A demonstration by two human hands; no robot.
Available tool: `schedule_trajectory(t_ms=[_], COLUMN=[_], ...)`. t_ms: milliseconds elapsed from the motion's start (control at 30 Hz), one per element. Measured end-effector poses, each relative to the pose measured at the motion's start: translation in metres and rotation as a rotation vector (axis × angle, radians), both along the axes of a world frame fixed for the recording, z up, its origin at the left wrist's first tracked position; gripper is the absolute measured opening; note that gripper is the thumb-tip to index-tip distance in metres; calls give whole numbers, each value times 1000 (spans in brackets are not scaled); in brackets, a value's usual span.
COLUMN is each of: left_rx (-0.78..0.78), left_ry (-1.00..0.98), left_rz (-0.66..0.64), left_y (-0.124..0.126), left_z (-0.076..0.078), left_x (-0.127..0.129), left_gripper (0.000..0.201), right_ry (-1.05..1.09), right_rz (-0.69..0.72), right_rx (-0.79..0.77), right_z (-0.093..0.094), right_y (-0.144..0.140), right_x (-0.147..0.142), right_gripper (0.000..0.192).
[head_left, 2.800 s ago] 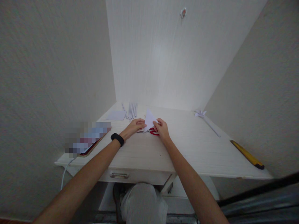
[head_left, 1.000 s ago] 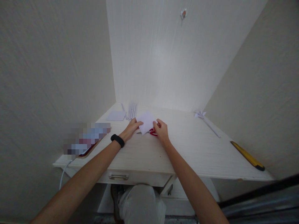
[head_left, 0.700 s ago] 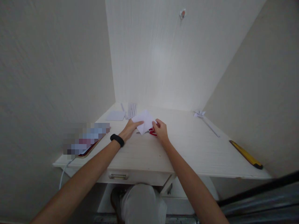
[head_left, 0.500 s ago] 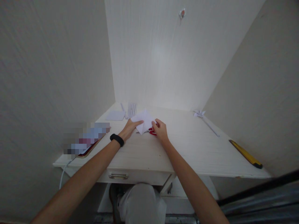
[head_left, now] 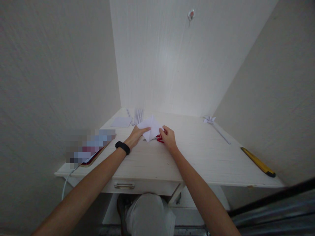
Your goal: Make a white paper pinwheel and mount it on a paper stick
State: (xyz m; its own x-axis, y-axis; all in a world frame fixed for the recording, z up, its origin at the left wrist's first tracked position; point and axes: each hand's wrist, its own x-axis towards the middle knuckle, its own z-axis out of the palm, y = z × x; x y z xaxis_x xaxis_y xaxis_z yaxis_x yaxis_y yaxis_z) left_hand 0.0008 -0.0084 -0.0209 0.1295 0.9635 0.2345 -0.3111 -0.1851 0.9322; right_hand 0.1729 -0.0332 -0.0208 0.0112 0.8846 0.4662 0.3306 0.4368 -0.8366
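A creased white sheet of paper (head_left: 153, 126) is held up over the desk, one corner toward me. My left hand (head_left: 136, 133) grips its left side, thumb on top and fingers hidden beneath. At the right corner my right hand (head_left: 167, 135) pinches the sheet between thumb and curled fingers. Scissors with red handles (head_left: 159, 139) lie on the desk under the paper, partly covered by it and by my right hand.
Behind my left hand lie a stack of white paper (head_left: 121, 122) and several thin paper sticks (head_left: 138, 115). A paper pinwheel (head_left: 209, 120) on a stick lies at the back right. A yellow box cutter (head_left: 257, 161) rests by the right wall; a blurred-out device (head_left: 94, 147) stands left.
Both hands keep their hold on the paper in nearly the same place. The whole view has shifted very slightly.
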Motion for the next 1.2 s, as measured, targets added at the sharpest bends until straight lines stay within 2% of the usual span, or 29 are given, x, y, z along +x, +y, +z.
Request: schedule_trajectory(t_ms=[433, 1200], left_rx=[18, 35], left_ry=[-13, 7], left_rz=[-13, -21], left_y=[3, 0], left_z=[-3, 1], left_x=[0, 0], left_gripper=[43, 42], right_ry=[-59, -15], right_rz=[-8, -11], right_rx=[10, 5], right_z=[1, 3], right_y=[0, -1], right_x=[0, 0], right_gripper=[29, 28])
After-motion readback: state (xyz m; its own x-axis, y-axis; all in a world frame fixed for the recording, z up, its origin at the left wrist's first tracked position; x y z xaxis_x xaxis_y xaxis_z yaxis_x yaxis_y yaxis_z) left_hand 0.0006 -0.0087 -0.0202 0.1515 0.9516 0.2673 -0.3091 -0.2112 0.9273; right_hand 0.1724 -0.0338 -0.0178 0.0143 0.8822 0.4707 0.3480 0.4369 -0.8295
